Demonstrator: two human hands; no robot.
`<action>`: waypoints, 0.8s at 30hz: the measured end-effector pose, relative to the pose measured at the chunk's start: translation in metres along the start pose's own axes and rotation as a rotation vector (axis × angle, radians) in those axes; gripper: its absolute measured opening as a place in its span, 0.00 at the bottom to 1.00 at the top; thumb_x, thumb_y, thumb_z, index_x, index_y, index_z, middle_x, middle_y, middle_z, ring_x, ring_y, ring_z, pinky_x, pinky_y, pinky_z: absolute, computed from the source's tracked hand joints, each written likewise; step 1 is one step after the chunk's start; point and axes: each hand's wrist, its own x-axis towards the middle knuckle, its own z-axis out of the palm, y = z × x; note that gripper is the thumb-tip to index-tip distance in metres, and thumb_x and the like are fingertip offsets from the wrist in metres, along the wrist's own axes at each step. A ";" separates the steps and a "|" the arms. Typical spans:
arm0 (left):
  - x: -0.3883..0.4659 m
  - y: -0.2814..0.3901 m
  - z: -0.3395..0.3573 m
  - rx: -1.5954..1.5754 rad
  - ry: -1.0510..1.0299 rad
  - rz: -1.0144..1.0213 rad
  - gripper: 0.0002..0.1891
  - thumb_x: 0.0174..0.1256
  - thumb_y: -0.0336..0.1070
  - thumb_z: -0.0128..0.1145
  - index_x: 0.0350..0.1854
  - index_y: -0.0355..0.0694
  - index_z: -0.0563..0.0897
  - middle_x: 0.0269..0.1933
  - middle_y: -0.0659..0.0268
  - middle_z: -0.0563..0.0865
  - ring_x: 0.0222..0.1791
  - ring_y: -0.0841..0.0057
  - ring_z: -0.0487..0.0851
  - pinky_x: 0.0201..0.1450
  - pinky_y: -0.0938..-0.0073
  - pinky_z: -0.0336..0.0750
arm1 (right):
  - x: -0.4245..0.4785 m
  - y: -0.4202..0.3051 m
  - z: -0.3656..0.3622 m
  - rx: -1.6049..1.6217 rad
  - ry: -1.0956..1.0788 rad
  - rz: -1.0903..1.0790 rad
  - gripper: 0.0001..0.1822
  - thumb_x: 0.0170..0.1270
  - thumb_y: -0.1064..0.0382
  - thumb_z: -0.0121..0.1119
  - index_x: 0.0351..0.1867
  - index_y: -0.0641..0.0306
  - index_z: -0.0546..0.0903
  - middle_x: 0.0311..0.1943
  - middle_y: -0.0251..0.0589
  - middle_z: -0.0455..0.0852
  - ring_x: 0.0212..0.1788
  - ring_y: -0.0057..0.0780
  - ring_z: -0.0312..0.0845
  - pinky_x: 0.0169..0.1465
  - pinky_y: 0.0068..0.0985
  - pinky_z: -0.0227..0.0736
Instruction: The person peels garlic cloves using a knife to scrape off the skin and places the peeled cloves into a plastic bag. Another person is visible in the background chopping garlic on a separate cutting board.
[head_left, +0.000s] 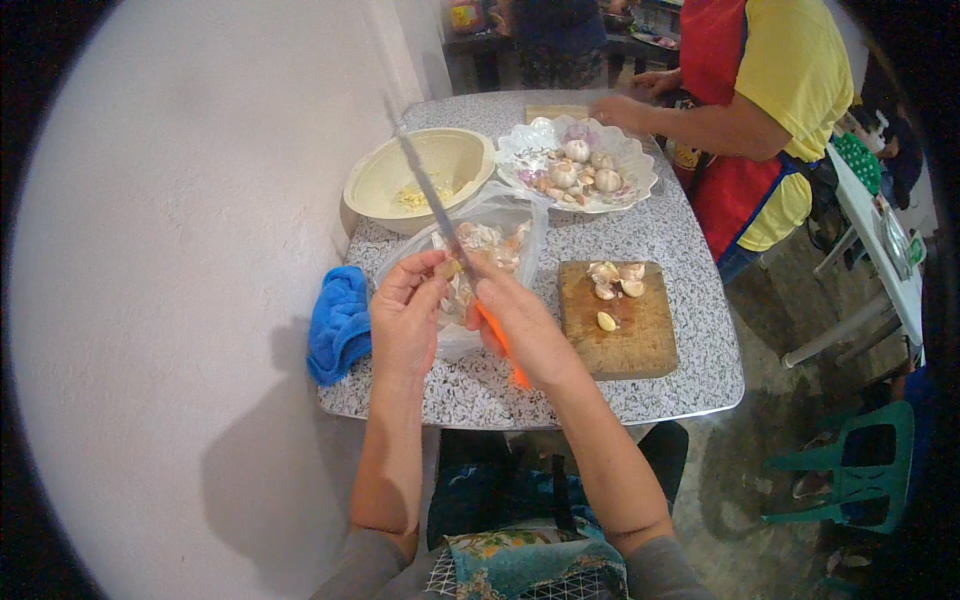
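Note:
My left hand (409, 307) pinches a garlic clove (448, 268) between thumb and fingertips. In my right hand (529, 322) is a knife with an orange handle (501, 341); its long blade (427, 184) points up and away, blurred towards the tip. Both hands are over a clear plastic bag (525, 240) holding garlic skins (487, 240). To the right, a wooden cutting board (619, 351) carries several unpeeled cloves (615, 277) and one peeled clove (606, 322). Beyond the bag stands a cream bowl (375, 172) with pale yellow garlic pieces (424, 196) inside.
A scalloped dish (517, 146) at the back holds garlic bulbs (576, 150) and loose cloves. A blue cloth (337, 326) lies by the wall at left. Across the speckled table (525, 405), a person in a red apron (739, 195) works at another board (555, 112). A green chair (874, 465) stands right.

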 end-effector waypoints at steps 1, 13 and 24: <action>0.000 0.001 0.000 0.004 -0.021 0.016 0.10 0.59 0.21 0.53 0.44 0.34 0.77 0.42 0.62 0.82 0.41 0.79 0.79 0.42 0.80 0.71 | 0.000 0.000 0.002 -0.072 0.019 -0.046 0.25 0.69 0.53 0.43 0.63 0.62 0.65 0.41 0.42 0.79 0.31 0.19 0.71 0.34 0.16 0.68; 0.001 0.007 -0.006 -0.025 0.008 -0.080 0.09 0.61 0.25 0.54 0.44 0.35 0.78 0.37 0.67 0.80 0.36 0.81 0.77 0.40 0.83 0.70 | 0.004 0.008 0.002 -0.277 0.028 -0.258 0.23 0.68 0.57 0.46 0.60 0.67 0.67 0.57 0.53 0.73 0.61 0.39 0.67 0.62 0.27 0.59; 0.003 0.000 -0.008 -0.186 -0.002 -0.178 0.10 0.61 0.25 0.55 0.44 0.35 0.78 0.38 0.64 0.82 0.36 0.79 0.79 0.41 0.79 0.74 | 0.008 0.016 0.010 -0.305 0.181 -0.286 0.19 0.67 0.57 0.47 0.55 0.66 0.71 0.46 0.53 0.80 0.49 0.38 0.77 0.52 0.28 0.68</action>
